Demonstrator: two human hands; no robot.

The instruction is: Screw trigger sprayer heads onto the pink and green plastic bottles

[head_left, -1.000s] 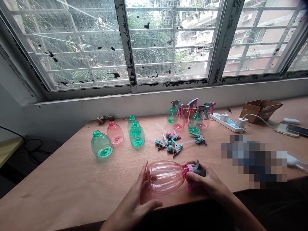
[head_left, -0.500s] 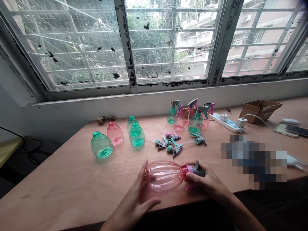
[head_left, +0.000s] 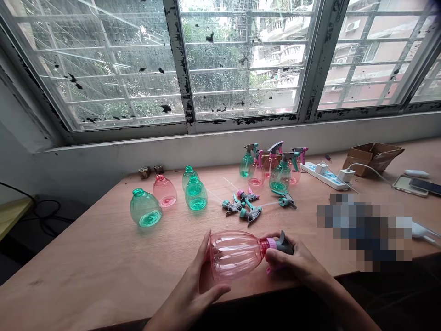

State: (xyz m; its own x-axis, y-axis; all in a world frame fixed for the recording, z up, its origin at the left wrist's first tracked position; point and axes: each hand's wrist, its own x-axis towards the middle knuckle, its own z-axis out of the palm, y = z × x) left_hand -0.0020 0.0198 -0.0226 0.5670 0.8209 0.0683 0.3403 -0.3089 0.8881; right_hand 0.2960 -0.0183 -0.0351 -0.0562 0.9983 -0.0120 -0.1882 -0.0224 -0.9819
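A pink see-through spray bottle [head_left: 236, 255] lies on its side in front of me, its base to the left. My right hand [head_left: 287, 255] is closed around its neck and the grey and pink trigger head [head_left: 284, 243]. At the base, my left hand [head_left: 201, 276] is cupped with fingers stretched and thumb apart. Its fingertips are beside the base, partly hidden; whether they touch it I cannot tell. Beyond the bottle lie several loose trigger heads [head_left: 251, 213] with thin tubes. To their left stand green bottles [head_left: 146, 209] and a pink bottle [head_left: 165, 191] without heads.
Several spray bottles with heads [head_left: 279, 174] stand at the back near the window wall. Right of them are a white power strip [head_left: 325, 176], a cardboard box [head_left: 370, 158] and phones [head_left: 409, 185]. A blurred patch [head_left: 365, 230] covers part of the right side.
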